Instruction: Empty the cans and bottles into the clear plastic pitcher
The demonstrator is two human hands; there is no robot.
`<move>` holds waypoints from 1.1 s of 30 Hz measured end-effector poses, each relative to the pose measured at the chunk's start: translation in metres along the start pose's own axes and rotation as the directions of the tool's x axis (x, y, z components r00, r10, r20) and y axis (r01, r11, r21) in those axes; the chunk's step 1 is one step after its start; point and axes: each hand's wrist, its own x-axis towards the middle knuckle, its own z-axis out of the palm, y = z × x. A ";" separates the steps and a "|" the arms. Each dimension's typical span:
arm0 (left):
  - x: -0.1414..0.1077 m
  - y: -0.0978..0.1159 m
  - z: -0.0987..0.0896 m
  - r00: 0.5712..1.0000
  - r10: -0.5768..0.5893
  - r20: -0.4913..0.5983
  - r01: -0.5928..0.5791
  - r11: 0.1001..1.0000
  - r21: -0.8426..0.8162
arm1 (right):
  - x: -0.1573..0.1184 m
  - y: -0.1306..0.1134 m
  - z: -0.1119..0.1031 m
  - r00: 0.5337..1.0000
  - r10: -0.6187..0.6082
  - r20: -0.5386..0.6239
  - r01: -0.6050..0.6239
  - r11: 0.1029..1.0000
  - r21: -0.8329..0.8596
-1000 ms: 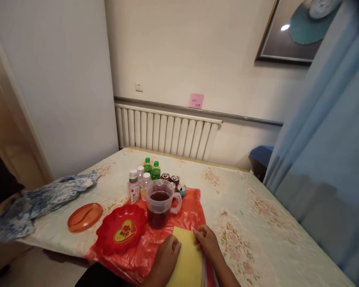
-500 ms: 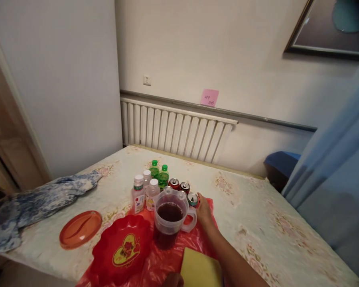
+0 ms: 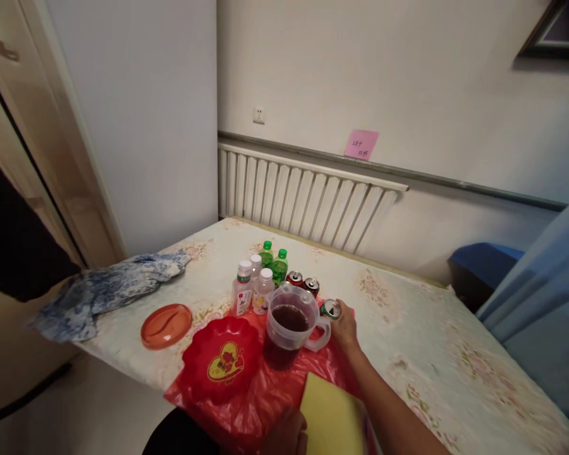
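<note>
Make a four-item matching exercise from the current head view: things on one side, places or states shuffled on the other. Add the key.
Things
1. Teal-green can
2. Yellow stack
3. Clear jug
4. Orange disc

Places or states
A. Lies to the left of the red dish
B. Holds dark liquid
C. In the grasp of the right hand
D. Right beside the left hand, at the bottom of the picture

Pairs: 1-C, 2-D, 3-B, 4-A
</note>
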 end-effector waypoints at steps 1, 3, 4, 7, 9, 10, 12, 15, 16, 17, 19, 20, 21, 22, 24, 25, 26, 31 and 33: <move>-0.005 0.003 -0.002 1.000 0.028 -0.012 -0.028 1.000 -0.003 | -0.004 0.001 -0.007 1.000 0.013 0.003 -0.013 1.000 -0.001; -0.015 0.011 -0.007 0.997 0.070 -0.021 -0.070 0.997 -0.016 | -0.014 0.003 -0.023 0.999 0.041 0.006 -0.041 0.999 -0.002; -0.020 0.015 -0.010 0.996 0.087 -0.013 -0.087 0.996 -0.019 | -0.020 0.004 -0.032 0.999 0.053 0.004 -0.053 0.999 -0.006; -0.035 0.025 -0.016 0.990 0.136 0.023 -0.135 0.990 -0.047 | -0.042 0.004 -0.061 0.996 0.087 0.002 -0.087 0.996 0.010; -0.045 0.031 -0.016 0.988 0.152 0.018 -0.150 0.984 -0.099 | -0.061 0.001 -0.082 0.993 0.117 0.019 -0.118 0.992 0.051; -0.049 0.033 -0.015 0.990 0.144 -0.001 -0.142 0.980 -0.138 | -0.072 -0.002 -0.092 0.991 0.129 0.038 -0.132 0.988 0.083; -0.056 0.037 -0.011 0.995 0.096 -0.033 -0.102 0.966 -0.239 | -0.095 -0.010 -0.110 0.986 0.137 0.095 -0.151 0.976 0.159; -0.064 0.042 -0.005 0.998 0.002 -0.057 -0.023 0.926 -0.376 | -0.130 -0.023 -0.131 0.977 0.097 0.190 -0.143 0.960 0.242; -0.065 0.043 -0.004 0.997 -0.013 -0.072 -0.016 0.916 -0.400 | -0.142 -0.028 -0.137 0.972 0.081 0.220 -0.137 0.958 0.253; -0.067 0.044 -0.004 0.996 -0.016 -0.093 -0.024 0.910 -0.414 | -0.153 -0.032 -0.141 0.965 0.066 0.253 -0.133 0.957 0.258; -0.068 0.046 -0.004 0.990 0.009 -0.140 -0.069 0.902 -0.427 | -0.174 -0.041 -0.147 0.945 0.033 0.325 -0.125 0.955 0.268; -0.068 0.047 -0.004 0.987 0.029 -0.158 -0.096 0.894 -0.437 | -0.183 -0.046 -0.150 0.933 0.012 0.361 -0.119 0.954 0.275; -0.069 0.047 -0.004 0.984 0.047 -0.172 -0.121 0.886 -0.448 | -0.191 -0.052 -0.151 0.918 -0.012 0.397 -0.110 0.953 0.283; -0.069 0.048 -0.003 0.981 0.066 -0.182 -0.144 0.876 -0.460 | -0.198 -0.057 -0.152 0.902 -0.036 0.430 -0.100 0.952 0.290; -0.069 0.048 -0.003 0.975 0.103 -0.197 -0.188 0.853 -0.487 | -0.210 -0.069 -0.152 0.874 -0.074 0.479 -0.084 0.950 0.301; -0.070 0.048 -0.003 0.972 0.119 -0.202 -0.206 0.842 -0.499 | -0.215 -0.074 -0.152 0.864 -0.087 0.496 -0.079 0.950 0.304; -0.071 0.048 -0.003 0.970 0.125 -0.206 -0.215 0.835 -0.507 | -0.219 -0.079 -0.150 0.857 -0.097 0.507 -0.074 0.949 0.306; -0.082 0.041 -0.015 0.972 0.046 -0.231 -0.159 0.852 -0.499 | -0.227 -0.083 -0.138 0.817 -0.074 0.571 -0.156 0.926 0.343; -0.088 0.034 -0.022 0.968 -0.010 -0.253 -0.119 0.863 -0.491 | -0.227 -0.074 -0.130 0.833 -0.033 0.552 -0.196 0.915 0.352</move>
